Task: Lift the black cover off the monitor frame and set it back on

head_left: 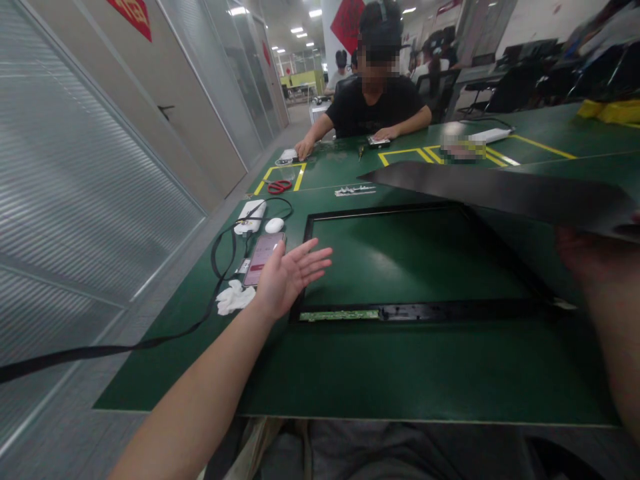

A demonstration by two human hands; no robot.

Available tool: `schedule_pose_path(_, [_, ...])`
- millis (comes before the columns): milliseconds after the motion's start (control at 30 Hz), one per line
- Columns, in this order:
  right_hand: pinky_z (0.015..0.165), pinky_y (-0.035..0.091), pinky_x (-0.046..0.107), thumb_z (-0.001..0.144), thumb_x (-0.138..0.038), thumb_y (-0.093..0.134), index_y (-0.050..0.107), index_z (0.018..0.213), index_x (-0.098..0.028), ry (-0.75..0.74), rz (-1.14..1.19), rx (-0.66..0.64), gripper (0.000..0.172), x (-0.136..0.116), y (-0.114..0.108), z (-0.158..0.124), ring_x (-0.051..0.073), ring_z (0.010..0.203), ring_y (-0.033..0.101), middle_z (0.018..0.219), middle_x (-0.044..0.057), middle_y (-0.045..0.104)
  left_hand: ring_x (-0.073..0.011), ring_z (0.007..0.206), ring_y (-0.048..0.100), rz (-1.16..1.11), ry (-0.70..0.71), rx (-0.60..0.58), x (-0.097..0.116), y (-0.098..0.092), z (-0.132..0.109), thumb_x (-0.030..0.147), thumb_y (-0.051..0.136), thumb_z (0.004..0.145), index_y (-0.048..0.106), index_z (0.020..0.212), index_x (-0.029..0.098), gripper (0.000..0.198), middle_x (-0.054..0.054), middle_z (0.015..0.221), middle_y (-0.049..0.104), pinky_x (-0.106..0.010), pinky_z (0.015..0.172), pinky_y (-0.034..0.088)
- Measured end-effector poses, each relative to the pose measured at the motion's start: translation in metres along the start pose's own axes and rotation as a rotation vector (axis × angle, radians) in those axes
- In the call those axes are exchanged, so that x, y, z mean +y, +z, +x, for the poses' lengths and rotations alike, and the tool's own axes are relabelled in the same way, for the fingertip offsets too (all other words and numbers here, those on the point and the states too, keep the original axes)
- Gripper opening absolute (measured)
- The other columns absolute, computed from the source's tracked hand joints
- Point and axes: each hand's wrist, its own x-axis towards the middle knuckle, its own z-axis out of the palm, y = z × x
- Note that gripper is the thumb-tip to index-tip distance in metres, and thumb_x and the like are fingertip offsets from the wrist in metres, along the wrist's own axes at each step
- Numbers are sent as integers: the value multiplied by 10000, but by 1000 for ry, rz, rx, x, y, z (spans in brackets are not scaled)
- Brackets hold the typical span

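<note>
Black and rectangular, the frame (450, 311) lies flat on the green tabletop (400, 373) in front of the person, with a narrow green circuit board (340, 315) set along the left part of its near bar. The left hand (287, 277) is open and holds nothing, its palm turned up and its fingers stretched over the left side of the frame; whether it touches the bar cannot be told. At the far right, the blurred right hand (575, 257) grips the near edge of a thin dark panel (490, 190), its fingers partly hidden behind it. The panel is raised and tilted, covering part of the frame's far right side from view. Just beside the left hand lie a smartphone (263, 257) with a lit screen and a crumpled white bundle (234, 298). Beyond the phone are a white oval object (275, 225) and a white box (251, 215), with a black strap (145, 345) looping by them and trailing off the tabletop to the left. Farther away, red-handled scissors (279, 187) lie by yellow tape (301, 177), and slim white pieces (355, 191) rest past the frame. Across from them sits a co-worker in a black T-shirt (373, 103), one hand at a small white device (288, 156).
</note>
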Motion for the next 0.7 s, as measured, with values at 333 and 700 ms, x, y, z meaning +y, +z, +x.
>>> schedule_pose_path(333, [647, 481, 573, 684, -482, 365, 570, 1059, -324, 274, 338, 289, 456, 25, -13, 15, 394, 1078, 604, 1239, 152, 612, -287, 1054, 692, -5, -48, -70, -6, -4, 2, 551, 423, 947, 632, 1300, 155, 570, -156, 1281, 694, -432, 955, 482])
schedule_pose_path(700, [637, 494, 566, 749, -486, 252, 475, 1243, -299, 374, 264, 275, 574, 43, -24, 25, 387, 1118, 592, 1381, 157, 529, -272, 1030, 680, 269, 154, -223, -16, -11, 2, 449, 665, 857, 706, 1194, 211, 414, -122, 1192, 729, -397, 925, 494])
